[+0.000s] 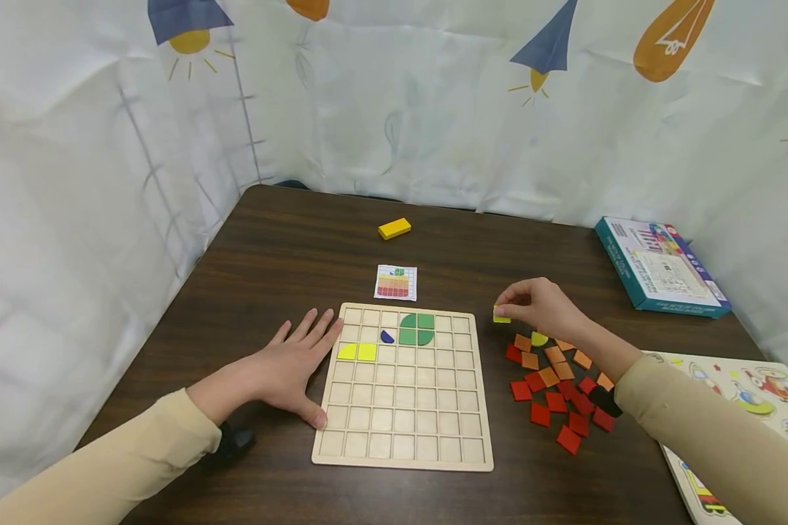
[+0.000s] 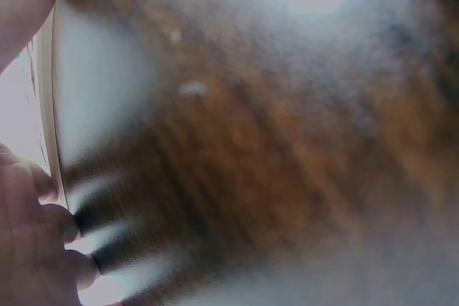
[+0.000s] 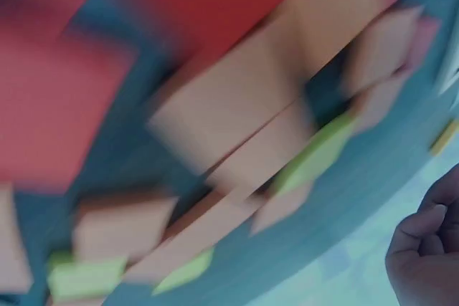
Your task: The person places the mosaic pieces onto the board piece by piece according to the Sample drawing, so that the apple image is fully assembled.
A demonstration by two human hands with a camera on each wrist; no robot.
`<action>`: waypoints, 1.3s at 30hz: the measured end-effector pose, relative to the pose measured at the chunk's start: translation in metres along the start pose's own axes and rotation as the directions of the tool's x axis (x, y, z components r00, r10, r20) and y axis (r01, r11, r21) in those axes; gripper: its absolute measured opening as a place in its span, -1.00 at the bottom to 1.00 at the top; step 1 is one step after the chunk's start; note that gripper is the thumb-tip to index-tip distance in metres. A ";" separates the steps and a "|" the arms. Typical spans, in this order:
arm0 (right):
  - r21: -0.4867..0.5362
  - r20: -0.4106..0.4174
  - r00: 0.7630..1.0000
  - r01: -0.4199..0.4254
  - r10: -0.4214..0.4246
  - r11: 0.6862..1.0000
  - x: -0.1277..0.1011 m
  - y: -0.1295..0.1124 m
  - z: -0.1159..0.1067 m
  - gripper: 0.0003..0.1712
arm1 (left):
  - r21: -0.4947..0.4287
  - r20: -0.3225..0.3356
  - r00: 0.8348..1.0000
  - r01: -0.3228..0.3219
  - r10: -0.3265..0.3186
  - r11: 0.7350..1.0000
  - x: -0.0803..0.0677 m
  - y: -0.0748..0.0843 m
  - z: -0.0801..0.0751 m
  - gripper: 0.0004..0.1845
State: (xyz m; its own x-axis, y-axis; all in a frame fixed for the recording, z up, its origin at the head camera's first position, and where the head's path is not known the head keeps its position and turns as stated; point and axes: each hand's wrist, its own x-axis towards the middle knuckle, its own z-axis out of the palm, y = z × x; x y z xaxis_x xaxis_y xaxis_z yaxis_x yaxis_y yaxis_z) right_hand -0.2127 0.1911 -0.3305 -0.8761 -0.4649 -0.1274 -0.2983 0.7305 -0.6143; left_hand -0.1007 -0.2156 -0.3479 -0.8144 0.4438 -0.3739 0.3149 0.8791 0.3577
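Note:
A wooden grid board [image 1: 403, 445] lies on the dark table. In its upper cells sit green pieces [image 1: 416, 329], a dark blue piece [image 1: 387, 337] lying askew, a yellow quarter-round tile [image 1: 347, 351] and a yellow square tile [image 1: 367, 352]. My left hand [image 1: 289, 368] rests with fingers spread at the board's left edge, thumb and fingertips touching it. To the right of the board, my right hand [image 1: 541, 306] pinches a yellow tile [image 1: 502, 318] between thumb and fingers, just beyond a pile of loose red tiles [image 1: 541, 415] and orange tiles [image 1: 548, 377].
Behind the board lies a small pattern card [image 1: 396, 283], with a yellow block [image 1: 395, 229] farther back. A teal box [image 1: 663, 266] sits at the back right. A picture puzzle board [image 1: 755, 379] lies partly under my right forearm. A patterned white curtain [image 1: 394, 109] surrounds the table.

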 end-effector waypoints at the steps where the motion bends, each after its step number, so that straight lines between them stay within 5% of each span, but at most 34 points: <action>1: 0.042 0.011 1.000 -0.017 0.016 0.999 0.000 -0.006 0.003 -0.82 | 0.002 0.001 1.000 0.002 -0.002 1.000 0.000 0.000 0.000 0.61; 6: 0.207 0.109 0.992 -0.090 0.069 0.974 0.003 -0.036 0.024 -0.77 | 0.004 0.003 1.000 0.004 -0.004 1.000 -0.001 0.000 -0.002 0.60; 11: 0.246 0.191 0.981 -0.092 0.045 0.965 0.013 -0.070 0.053 -0.79 | -0.003 0.006 1.000 0.002 -0.002 1.000 -0.002 0.001 -0.003 0.59; 21: 0.137 0.221 0.975 -0.034 0.003 0.990 0.035 -0.117 0.093 -0.94 | 0.000 0.011 1.000 0.010 -0.010 1.000 -0.001 0.001 -0.003 0.59; 39: -0.078 0.154 0.983 0.116 -0.103 0.990 0.039 -0.135 0.110 -0.92 | -0.004 0.015 1.000 0.015 -0.015 1.000 -0.002 0.000 -0.002 0.60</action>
State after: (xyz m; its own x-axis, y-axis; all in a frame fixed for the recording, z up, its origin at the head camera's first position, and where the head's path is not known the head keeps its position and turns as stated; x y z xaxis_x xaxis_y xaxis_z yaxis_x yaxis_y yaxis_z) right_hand -0.1653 0.0194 -0.3379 -0.7716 -0.6095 -0.1820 -0.4270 0.7084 -0.5620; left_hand -0.1004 -0.2164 -0.3451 -0.8114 0.4335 -0.3920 0.3008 0.8848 0.3558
